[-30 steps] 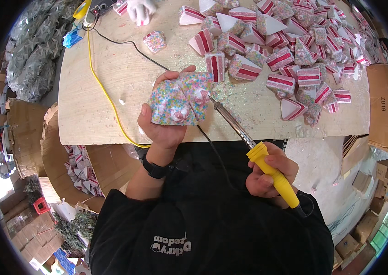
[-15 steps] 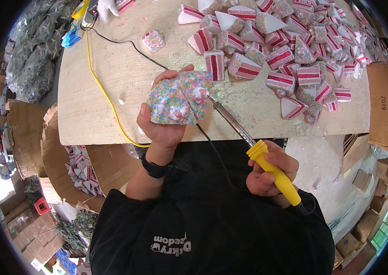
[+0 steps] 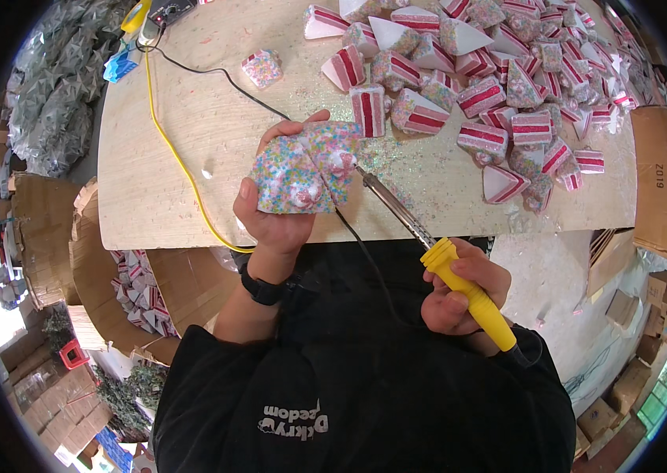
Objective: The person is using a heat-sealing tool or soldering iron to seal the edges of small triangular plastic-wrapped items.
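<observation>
My left hand grips a pair of artificial cake slices, held side by side above the table's near edge. Their tops carry pastel sprinkles, and each has a pinkish-white blob. My right hand is wrapped round the yellow handle of a soldering iron. Its metal shaft points up and left, with the tip at or very close to the blob on the right-hand slice; whether they touch I cannot tell. Part of a black cord runs below the slices.
Many red-and-white cake slices are heaped on the wooden table at the right. One sprinkled piece lies alone. A yellow cable and a dark control box are at left. Below stands a cardboard box holding more slices.
Both hands, the slices and the iron have shifted very slightly left in the picture. At the upper left, a white object has gone from in front of the dark box. Both grips are unchanged.
</observation>
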Tool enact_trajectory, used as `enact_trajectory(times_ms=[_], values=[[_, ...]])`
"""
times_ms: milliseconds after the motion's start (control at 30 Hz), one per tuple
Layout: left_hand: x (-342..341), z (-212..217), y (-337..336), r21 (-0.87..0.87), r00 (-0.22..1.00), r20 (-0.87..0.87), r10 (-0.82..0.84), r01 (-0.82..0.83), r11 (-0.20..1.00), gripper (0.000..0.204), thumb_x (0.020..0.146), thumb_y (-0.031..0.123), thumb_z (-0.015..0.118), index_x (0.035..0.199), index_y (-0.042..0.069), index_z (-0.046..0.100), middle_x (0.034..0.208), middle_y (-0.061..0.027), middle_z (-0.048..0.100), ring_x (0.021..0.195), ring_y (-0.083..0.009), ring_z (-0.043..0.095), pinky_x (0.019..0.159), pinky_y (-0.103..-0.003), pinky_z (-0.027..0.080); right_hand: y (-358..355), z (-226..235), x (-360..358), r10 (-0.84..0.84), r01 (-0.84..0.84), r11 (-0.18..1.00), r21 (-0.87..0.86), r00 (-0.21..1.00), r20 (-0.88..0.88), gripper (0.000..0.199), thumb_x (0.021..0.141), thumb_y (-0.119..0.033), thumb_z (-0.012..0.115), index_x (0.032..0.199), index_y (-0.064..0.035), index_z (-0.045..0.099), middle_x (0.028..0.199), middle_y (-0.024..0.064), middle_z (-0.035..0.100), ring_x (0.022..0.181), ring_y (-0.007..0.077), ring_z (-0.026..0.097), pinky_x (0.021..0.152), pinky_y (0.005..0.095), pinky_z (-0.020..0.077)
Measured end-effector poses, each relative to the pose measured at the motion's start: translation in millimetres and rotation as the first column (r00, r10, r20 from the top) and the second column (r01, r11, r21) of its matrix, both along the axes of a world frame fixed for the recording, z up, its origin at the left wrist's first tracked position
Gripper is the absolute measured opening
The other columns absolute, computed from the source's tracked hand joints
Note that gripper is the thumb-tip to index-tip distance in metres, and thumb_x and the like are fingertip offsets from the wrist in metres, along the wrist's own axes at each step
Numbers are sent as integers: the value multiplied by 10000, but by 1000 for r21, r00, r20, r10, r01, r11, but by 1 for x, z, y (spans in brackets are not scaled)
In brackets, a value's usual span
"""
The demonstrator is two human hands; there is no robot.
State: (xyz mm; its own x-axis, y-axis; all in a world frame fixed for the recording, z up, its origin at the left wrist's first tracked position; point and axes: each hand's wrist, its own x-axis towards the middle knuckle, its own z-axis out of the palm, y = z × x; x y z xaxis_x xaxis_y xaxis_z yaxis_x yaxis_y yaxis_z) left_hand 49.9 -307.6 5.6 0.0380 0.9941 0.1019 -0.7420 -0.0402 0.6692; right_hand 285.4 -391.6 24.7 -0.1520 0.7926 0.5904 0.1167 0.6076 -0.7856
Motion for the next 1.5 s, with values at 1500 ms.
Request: enact_trajectory(times_ms=[1500], values=[[-25, 0, -13, 60, 990, -116, 84, -77, 995, 833, 813, 675, 506, 1364, 56, 421, 1488, -309, 346, 1328, -429, 452, 1012, -500, 476, 18, 0, -21, 135, -137, 991, -7, 983, -122, 359, 953, -310, 561, 1149, -36, 439, 767, 135, 521, 554, 143, 516, 490, 224, 440]])
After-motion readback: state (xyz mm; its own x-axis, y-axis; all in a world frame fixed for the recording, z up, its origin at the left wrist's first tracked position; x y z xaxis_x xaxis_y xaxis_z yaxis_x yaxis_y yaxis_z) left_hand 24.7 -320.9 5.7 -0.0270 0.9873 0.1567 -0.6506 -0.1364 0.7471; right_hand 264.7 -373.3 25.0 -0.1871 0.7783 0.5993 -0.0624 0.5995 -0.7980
